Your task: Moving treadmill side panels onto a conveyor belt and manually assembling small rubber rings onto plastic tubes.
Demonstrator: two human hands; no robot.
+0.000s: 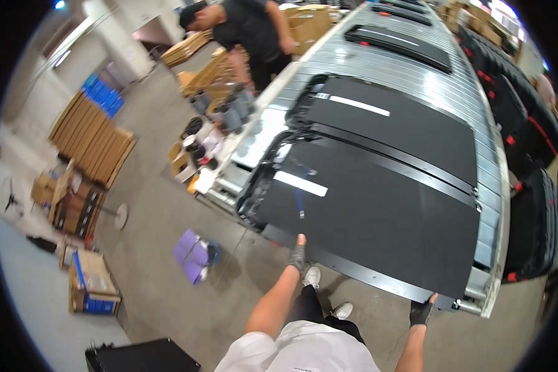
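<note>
A worker in a white top stood at the near end of a metal roller conveyor (434, 90), gripping a black panel (372, 214) by its near edge. The left hand (297, 255), in a dark glove with the thumb tip bare, held the metal-trimmed edge with the thumb on top; the right hand (422, 311), gloved likewise, held it near the right corner. The other fingers of both hands were tucked beneath the edge, largely out of sight. A white strip (301, 183) and a blue cable (299, 201) lay on the panel's left part. Just beyond it on the conveyor was a second black panel (397, 118), with a third panel (400, 46) farther up the line. Black cases (530, 223) stood along the right side, while at left a co-worker (251, 28) in a dark shirt bent beside cardboard boxes.
</note>
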